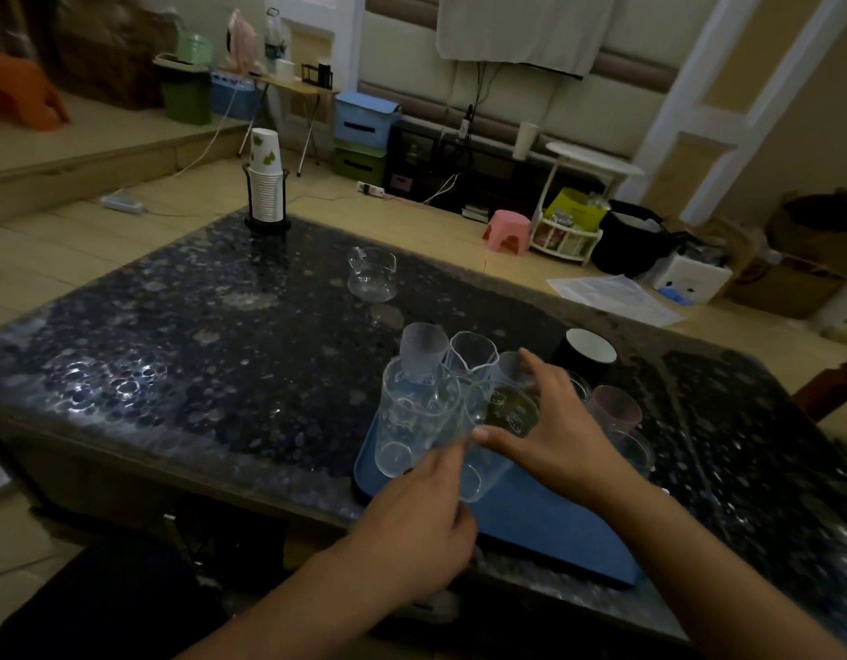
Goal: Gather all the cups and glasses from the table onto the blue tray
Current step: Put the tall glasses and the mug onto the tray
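Blue tray (545, 521): lay on the near right part of the dark speckled tabletop (197, 354), its near end bare.
Glasses on tray: clear tumbler (414, 416) at the far left corner; frosted cup (422, 350), spouted glass (474, 354) and a small glass (509, 369) crowded just behind it.
Left hand (421, 521): its grip was curled round a clear glass (474, 473) tilted over the tray, just right of the tumbler.
Right hand (550, 426): its grip was spread wide, thumb and fingers round a printed glass (512, 412) in the cluster.
Off the tray: glass pitcher (373, 273) well apart on the far tabletop; black cup (585, 357), pink cup (614, 409) and another clear glass (633, 450) just right of the tray.
Far left corner: stack of paper cups (265, 183) in a black holder.
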